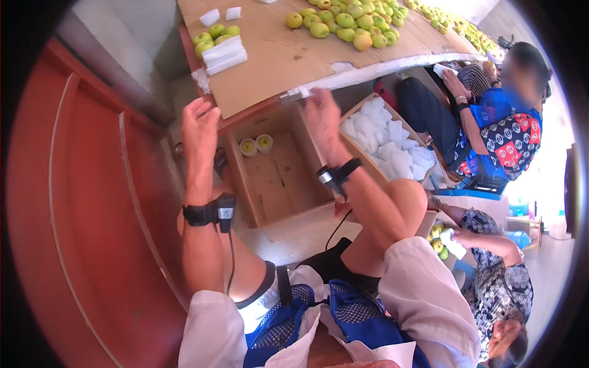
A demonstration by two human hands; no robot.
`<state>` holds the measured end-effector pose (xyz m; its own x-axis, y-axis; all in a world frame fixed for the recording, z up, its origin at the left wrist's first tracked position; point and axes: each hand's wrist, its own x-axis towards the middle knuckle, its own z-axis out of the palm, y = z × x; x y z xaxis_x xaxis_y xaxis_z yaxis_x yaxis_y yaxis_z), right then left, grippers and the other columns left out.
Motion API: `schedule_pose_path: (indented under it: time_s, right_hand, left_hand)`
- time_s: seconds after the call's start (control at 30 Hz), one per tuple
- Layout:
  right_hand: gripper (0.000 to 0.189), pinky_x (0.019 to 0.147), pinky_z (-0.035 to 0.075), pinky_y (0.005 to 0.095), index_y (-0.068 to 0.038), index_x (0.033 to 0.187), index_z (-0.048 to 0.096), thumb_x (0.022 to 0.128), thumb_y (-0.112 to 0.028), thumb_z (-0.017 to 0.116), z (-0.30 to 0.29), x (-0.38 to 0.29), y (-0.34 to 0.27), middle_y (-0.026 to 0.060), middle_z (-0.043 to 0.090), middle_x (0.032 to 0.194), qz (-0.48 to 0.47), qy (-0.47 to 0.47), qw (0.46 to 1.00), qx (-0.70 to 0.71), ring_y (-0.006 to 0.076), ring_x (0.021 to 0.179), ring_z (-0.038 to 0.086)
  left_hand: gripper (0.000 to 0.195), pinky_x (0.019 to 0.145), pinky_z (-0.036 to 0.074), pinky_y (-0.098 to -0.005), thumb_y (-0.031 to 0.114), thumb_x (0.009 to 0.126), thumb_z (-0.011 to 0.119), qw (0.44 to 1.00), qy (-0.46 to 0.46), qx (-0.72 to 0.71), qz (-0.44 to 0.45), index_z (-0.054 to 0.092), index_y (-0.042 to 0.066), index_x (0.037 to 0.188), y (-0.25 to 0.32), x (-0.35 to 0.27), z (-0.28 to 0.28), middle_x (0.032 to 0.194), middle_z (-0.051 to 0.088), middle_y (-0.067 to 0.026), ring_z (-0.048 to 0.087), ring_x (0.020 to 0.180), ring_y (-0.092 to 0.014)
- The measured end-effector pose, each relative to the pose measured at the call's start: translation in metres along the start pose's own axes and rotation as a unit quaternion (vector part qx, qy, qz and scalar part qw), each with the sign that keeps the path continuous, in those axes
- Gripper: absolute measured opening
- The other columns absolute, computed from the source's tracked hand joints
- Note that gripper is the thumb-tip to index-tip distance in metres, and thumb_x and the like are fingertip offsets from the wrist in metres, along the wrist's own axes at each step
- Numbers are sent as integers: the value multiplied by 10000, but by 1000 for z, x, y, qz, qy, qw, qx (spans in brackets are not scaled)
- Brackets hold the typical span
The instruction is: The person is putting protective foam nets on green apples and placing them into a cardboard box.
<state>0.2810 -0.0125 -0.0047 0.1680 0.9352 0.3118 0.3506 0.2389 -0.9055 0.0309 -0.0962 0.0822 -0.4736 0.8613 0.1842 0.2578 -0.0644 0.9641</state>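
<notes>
My left hand (201, 124) is raised beside the table's near left corner, its fingers apart and nothing seen in it. Over the right wall of an open cardboard box (294, 195), my right hand (321, 117) is blurred; a small clear or white thing (297, 94) lies by its fingertips, and I cannot tell whether it is held. Two apples in white foam nets (256, 145) stand side by side in the box's far left corner. Right of it, another box is filled with white foam nets (386, 138). On the cardboard-covered table (262, 69) lie a pile of green-yellow apples (349, 23) and a smaller group (211, 37).
Flat foam nets (224, 54) lie by the smaller apple group. A red door (101, 184) stands at the left. At the right a seated co-worker (501, 124) is at the table; another person (497, 271) below holds a white net near apples in a box.
</notes>
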Motion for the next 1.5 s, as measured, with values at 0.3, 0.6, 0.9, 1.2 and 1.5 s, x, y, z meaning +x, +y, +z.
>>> schedule_pose_path:
  time_s: [0.3,0.6,0.9,1.2,1.5]
  right_hand:
    - [406,922,505,434,-9,1236,584,862,-167,567,-90,120,12,230,709,1096,13,-12,978,-206,396,1041,673]
    - [285,524,508,294,-38,1090,700,845,-153,612,-180,124,99,73,722,836,182,-119,961,-168,144,750,715]
    - [286,529,484,252,-39,1102,697,848,-146,620,-141,151,83,56,720,916,131,-150,973,-114,131,743,700]
    - [294,529,482,243,-32,1126,679,872,-146,587,-146,137,69,61,728,942,168,-166,965,-117,127,763,704]
    - [242,675,515,253,10,1084,689,901,-95,569,-126,135,34,81,726,897,115,-174,976,-57,141,738,691]
  left_hand:
    - [546,965,503,-345,156,884,690,994,-50,94,14,499,-47,1354,1,4,24,1292,620,-197,613,1162,-257]
    - [499,953,508,-352,197,907,688,992,-94,84,-3,545,-31,1328,1,2,35,1288,631,-181,624,1150,-239]
    - [389,943,524,-367,171,903,676,979,-99,175,25,605,-22,1232,-9,31,48,1220,675,-176,670,1093,-268]
    - [312,898,516,-446,117,874,642,901,-83,372,207,632,16,1169,-29,100,41,1124,644,-189,652,1016,-350]
    - [330,983,473,-462,142,870,632,842,0,477,251,650,79,1194,-39,195,52,1215,634,-141,595,1140,-356]
